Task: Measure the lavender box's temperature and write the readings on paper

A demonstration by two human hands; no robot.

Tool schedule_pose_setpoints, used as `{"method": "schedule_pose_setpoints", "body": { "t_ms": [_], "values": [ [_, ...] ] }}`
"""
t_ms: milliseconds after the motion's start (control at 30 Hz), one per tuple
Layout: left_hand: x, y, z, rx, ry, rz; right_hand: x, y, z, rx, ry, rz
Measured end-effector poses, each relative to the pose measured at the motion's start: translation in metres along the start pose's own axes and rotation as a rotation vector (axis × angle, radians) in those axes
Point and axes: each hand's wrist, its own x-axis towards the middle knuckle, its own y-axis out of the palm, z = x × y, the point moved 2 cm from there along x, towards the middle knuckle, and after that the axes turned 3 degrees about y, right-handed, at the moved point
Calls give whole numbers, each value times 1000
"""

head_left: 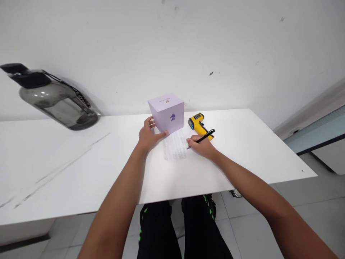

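Observation:
My left hand [150, 135] rests against the lower left of a lilac box [172, 117], fingers along its side and thumb at its front bottom edge. The box has a dark horse-head mark on its front and a gold mark on top. In front of it lies a sheet of paper [175, 149] with rows of writing too blurred to read. My right hand [201, 144] is closed on a black pen [207, 134], its tip near the sheet's right edge. Just behind that hand lies a yellow infrared thermometer gun [198, 126], its handle partly hidden.
A grey see-through water bottle [58, 100] with a black lid and strap stands at the left, by the wall [129, 54]. The white table [81, 176] has grey vein lines, and its right edge ends above a tiled floor [242, 230].

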Motion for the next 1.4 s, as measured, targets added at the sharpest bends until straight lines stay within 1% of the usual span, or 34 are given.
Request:
{"method": "schedule_pose_setpoints", "body": {
  "t_ms": [167,533,733,933,1033,1167,1400],
  "values": [
    [0,1,1,-3,7,-9,0,-1,1,-4,-21,-17],
    [0,1,1,9,22,-5,0,-1,0,-9,7,41],
    [0,1,0,26,17,-14,1,-2,2,-17,1,2],
    [3,3,7,16,48,-27,1,-3,0,-17,0,-19],
    [4,3,9,7,39,-29,1,-3,-1,-18,-13,-23],
    [3,2,6,-12,24,-1,1,-2,-1,-18,-17,-20],
    [0,0,0,-4,12,-8,1,-1,0,-11,-23,-14]
  ]
}}
